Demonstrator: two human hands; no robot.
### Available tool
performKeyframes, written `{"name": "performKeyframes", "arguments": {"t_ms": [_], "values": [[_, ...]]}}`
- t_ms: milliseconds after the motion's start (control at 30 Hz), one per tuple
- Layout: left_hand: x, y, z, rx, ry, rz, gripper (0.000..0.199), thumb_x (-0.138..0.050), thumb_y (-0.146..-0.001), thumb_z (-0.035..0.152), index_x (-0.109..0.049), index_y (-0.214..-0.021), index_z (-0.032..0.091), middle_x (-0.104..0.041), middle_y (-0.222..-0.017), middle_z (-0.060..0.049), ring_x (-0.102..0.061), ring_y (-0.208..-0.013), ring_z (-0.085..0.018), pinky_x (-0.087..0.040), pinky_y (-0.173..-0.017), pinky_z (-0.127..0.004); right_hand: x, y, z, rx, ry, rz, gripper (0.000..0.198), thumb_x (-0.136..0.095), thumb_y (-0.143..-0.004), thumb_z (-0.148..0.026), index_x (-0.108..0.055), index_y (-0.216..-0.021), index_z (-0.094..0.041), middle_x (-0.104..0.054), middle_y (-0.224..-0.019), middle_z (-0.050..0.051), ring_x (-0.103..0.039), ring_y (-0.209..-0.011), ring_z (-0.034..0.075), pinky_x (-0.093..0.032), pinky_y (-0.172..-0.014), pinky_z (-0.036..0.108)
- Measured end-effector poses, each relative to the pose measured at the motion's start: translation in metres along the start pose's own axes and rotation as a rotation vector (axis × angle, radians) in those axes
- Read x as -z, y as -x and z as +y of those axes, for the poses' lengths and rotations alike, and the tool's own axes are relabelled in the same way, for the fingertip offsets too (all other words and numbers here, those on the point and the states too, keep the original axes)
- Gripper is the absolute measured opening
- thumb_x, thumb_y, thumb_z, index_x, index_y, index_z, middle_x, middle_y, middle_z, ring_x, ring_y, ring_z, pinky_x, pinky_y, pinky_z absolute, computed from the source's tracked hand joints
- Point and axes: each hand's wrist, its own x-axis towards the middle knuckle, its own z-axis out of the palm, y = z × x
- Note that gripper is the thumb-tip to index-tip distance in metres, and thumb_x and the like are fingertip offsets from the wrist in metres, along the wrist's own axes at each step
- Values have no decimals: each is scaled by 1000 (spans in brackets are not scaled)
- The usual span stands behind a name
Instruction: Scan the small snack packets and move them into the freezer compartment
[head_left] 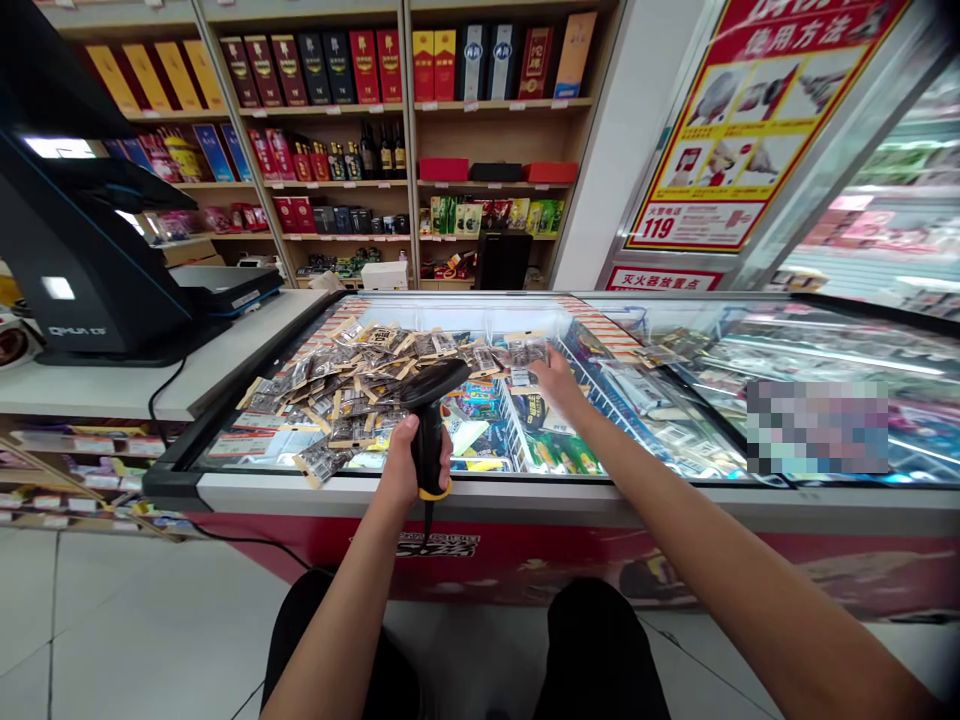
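A black barcode scanner is upright in my left hand, whose fingers wrap its handle above the yellow-trimmed base. My right hand is closed at the edge of a small snack packet with clear film, dark contents and tan ends, over the freezer's glass top. To the left, a loose pile of similar snack packets lies spread on the glass. One packet sits apart near the front edge. The scanner head partly hides the pile's right side.
Under the glass of the chest freezer are wire baskets with frozen goods. On the left counter stand a black scale terminal and its cable. Behind are shelves of boxes and bottles; a poster hangs at right.
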Motion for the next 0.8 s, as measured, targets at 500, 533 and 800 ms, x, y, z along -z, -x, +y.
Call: {"name": "performKeyframes", "arguments": {"t_ms": [500,533,800], "values": [[-2,-1,-1,-24,2,58,61,-58,-90,75,-59,-109,17,-58,-55,5,-49,-29,-11,-34,-30,-21,-54,-75,-17,-112,558,64,30,-75,-89,-49,-73,-94,-19,-73,-82,11,-73,-92,35,-55,-89,42],[-2,0,-1,-22,-4,60,61,-58,-90,75,-59,-110,17,-58,-55,5,-49,-30,-11,-34,-30,-20,-52,-73,-17,-101,584,52,32,-71,-92,-51,-72,-84,-19,-72,-79,12,-73,-93,37,-54,-90,43],[1,1,-1,10,-15,32,64,-61,-89,76,-61,-110,16,-60,-57,4,-52,-31,-13,-40,-32,-21,53,-52,-1,-34,845,217,41,-55,-102,-40,-74,-130,-17,-67,-142,21,-52,-144,39,-31,-125,54]]}}
